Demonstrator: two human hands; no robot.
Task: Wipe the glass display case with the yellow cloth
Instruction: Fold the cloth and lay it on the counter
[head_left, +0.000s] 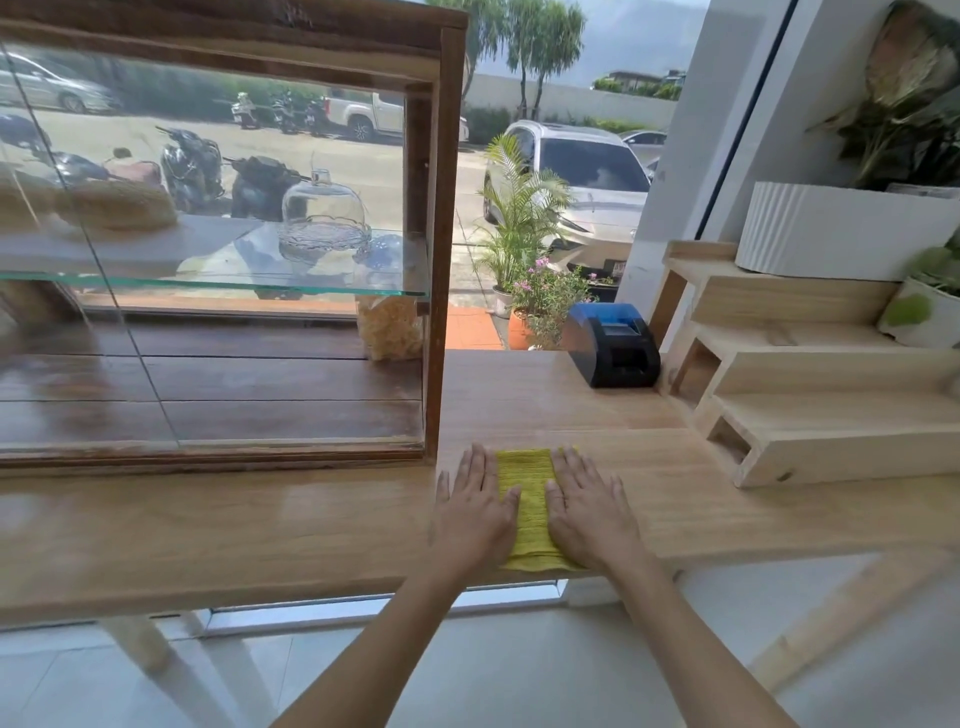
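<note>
A folded yellow cloth (529, 499) lies flat on the light wooden counter (260, 525), just right of the display case's lower right corner. My left hand (475, 506) presses flat on the cloth's left side, fingers straight. On its right side my right hand (587, 512) lies the same way. The glass display case (208, 249) has a dark wooden frame and fills the left of the view. Inside it are a glass shelf, a glass dome, a woven basket and a bag of snacks.
A black and blue receipt printer (613, 345) stands at the back of the counter. A stepped wooden riser (810, 395) with a white ribbed planter (841, 231) and potted plants occupies the right. Beyond the window are parked cars and motorbikes.
</note>
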